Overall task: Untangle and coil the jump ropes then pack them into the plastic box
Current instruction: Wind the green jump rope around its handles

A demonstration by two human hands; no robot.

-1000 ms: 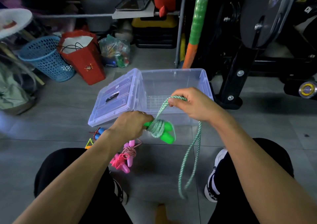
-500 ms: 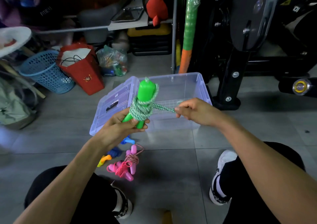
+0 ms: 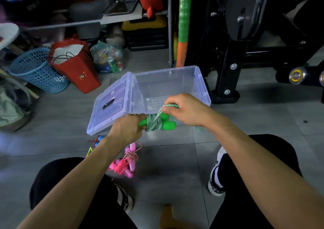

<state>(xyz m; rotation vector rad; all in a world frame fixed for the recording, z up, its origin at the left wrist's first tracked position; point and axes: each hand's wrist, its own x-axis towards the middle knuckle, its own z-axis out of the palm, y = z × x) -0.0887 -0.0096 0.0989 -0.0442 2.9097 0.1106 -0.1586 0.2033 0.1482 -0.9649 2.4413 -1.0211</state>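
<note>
Clear plastic box (image 3: 201, 86) sits open on the tiled floor (image 3: 175, 158), its lid (image 3: 112, 104) leaning at its left side. Left hand (image 3: 126, 128) grips the green jump rope (image 3: 155, 122) handles just in front of the box's near edge; right hand (image 3: 185, 109) pinches its cord. Pink jump rope (image 3: 127, 162) lies bundled on the floor below the left hand.

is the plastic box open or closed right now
Open. The plastic box shows its bare inside and gridded floor; its lid hangs off the left rim, leaning down to the floor.

One green jump rope (image 3: 155, 122) between the two hands, one clear plastic box (image 3: 201, 86) just beyond them. Below the left hand (image 3: 127, 129): one pink rope bundle (image 3: 128, 162) (another, blue-handled, peeks out beside it (image 3: 100, 139)).
</note>
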